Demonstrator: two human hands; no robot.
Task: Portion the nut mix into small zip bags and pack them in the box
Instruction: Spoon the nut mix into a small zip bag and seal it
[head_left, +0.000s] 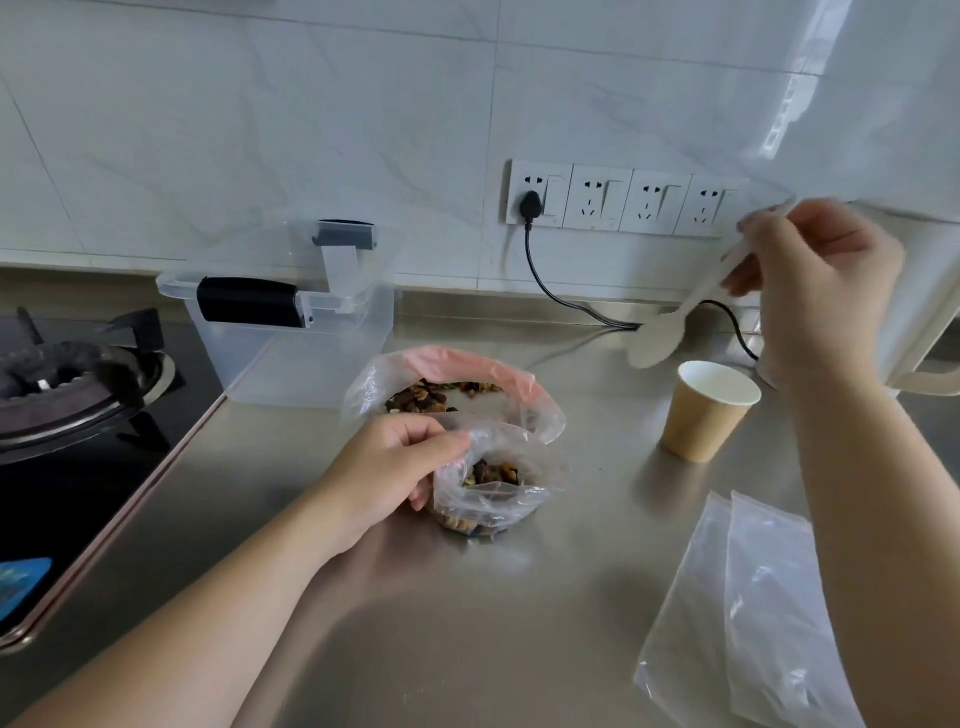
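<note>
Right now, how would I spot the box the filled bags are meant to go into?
Start at the gas burner on the left of the steel counter. Just right of it, against the tiled wall, stands the clear plastic box, behind the large bag of nut mix. It is the only rigid see-through container, with dark latches on its rim.

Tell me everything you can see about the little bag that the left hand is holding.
The small zip bag is clear, crinkly thin plastic, standing upright on the steel counter with its mouth held open. The left hand pinches its near-left rim. Inside lies a partial fill of mixed nuts and dark dried fruit, settled at the bottom. It stands directly in front of the larger pink-topped bag of nut mix; whether the two touch is unclear.
</note>
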